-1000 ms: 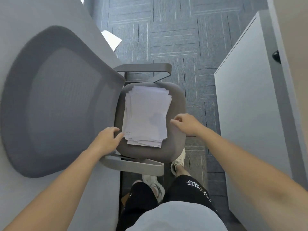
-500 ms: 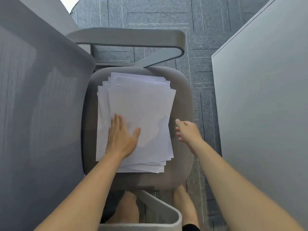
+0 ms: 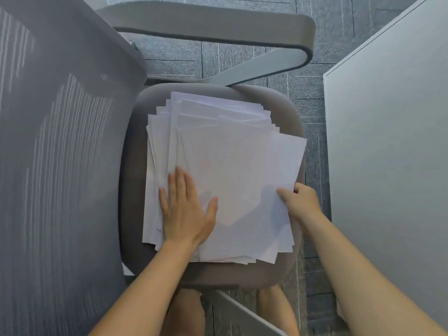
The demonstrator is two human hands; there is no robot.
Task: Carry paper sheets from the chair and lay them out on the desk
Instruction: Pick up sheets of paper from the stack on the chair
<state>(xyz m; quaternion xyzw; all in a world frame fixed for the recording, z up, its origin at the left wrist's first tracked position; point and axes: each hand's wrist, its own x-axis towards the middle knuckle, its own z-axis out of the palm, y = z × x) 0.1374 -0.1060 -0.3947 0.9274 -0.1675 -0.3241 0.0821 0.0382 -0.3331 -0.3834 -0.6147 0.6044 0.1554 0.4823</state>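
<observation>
A loose stack of white paper sheets [image 3: 225,151] lies on the grey seat of an office chair [image 3: 288,110]. My left hand [image 3: 185,209] lies flat on the stack's near left part, fingers straight and together. My right hand [image 3: 299,201] pinches the right edge of the top sheet [image 3: 286,161], which is slid out to the right past the rest of the stack. The grey desk top [image 3: 388,141] fills the right side of the view.
The chair's mesh backrest [image 3: 55,166] stands at the left and one armrest [image 3: 218,23] crosses the top. A second armrest [image 3: 244,314] lies near my legs at the bottom. Grey carpet tiles [image 3: 315,76] show between chair and desk.
My right hand has moved left onto the stack's edge and taken hold of the top sheet, pulling it out to the right. My left hand stays flat on the paper. The view moved closer.
</observation>
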